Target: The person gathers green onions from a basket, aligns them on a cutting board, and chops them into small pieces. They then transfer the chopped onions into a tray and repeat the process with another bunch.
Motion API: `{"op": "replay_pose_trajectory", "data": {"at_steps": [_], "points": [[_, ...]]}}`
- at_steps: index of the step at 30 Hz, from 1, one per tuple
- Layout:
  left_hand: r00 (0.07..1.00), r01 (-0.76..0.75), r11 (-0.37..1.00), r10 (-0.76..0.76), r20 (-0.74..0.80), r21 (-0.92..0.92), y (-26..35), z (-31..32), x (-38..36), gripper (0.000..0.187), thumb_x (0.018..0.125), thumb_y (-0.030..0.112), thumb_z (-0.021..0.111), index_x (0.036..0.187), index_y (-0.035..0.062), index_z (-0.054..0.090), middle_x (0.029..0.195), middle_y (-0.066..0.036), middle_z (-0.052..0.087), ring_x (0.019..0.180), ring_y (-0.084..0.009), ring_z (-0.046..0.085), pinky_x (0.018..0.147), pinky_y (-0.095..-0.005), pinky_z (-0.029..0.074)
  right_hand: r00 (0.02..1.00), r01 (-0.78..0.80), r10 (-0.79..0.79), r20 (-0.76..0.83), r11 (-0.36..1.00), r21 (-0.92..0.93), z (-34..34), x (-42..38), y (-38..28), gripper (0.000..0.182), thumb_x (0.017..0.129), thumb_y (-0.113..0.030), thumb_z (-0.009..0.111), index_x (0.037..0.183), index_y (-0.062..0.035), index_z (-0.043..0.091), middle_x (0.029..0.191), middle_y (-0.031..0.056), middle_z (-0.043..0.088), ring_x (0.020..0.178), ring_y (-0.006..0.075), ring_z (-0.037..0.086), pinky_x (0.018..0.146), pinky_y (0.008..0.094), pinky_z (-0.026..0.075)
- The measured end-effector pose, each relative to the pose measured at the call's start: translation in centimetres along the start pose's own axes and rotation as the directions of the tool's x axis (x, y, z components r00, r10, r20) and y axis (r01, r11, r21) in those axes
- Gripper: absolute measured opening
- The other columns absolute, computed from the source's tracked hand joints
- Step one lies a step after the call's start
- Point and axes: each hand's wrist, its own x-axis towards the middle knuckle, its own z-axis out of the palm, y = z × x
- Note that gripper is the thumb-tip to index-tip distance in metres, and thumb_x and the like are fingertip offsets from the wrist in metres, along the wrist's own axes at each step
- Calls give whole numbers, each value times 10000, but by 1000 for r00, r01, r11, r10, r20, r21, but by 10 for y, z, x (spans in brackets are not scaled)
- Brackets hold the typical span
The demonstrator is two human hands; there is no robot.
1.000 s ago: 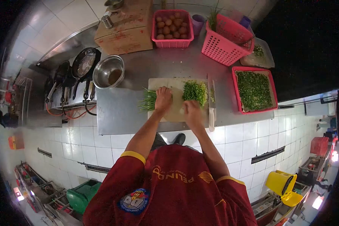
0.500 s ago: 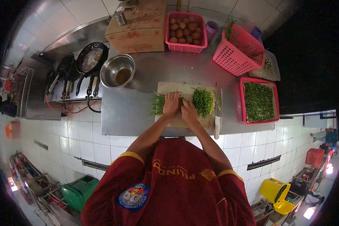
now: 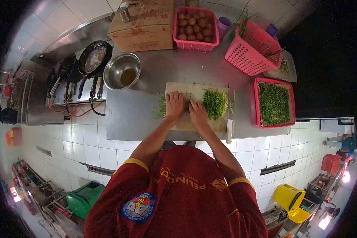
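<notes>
My left hand lies across a bunch of green onions at the left of a pale cutting board. Its fingers are stretched and slightly apart, and the leaves stick out to its left. Close by on the board, my right hand has its fingers drawn together; what they hold, if anything, is hidden. Just right of it sits a heap of chopped green onions. A knife with a white handle lies along the board's right edge, its handle toward me.
A pink tray of chopped greens stands at right, with a tilted pink basket behind. Toward the back are a pink basket of eggs and a cardboard box. A steel bowl and black pans stand left.
My left hand has shifted left over the green onions, its fingers spreading more. The gap between my hands has widened slightly. My right hand stays nearly in place.
</notes>
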Motion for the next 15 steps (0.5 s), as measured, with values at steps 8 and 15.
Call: {"op": "replay_pose_trajectory", "data": {"at_steps": [8,15], "points": [[999,-28,999,28,-27,-15,3,-7,-2,191,921,197,510,1024,38,534,1017,-152,474,1012,-328,459,929,-489,340,852,-168,187,-490,982,83,-57,-50,30,397,841,-189,642,1159,23,535,1234,216,506,1076,384,501,953,471,409],[1000,-16,999,15,-14,-40,6,-13,-1,204,894,192,553,1028,39,534,1017,-142,483,996,-316,453,940,-487,329,833,-514,523,-181,852,96,-34,-115,114,451,823,-261,646,1125,44,507,1058,261,570,1016,413,529,899,496,429]]}}
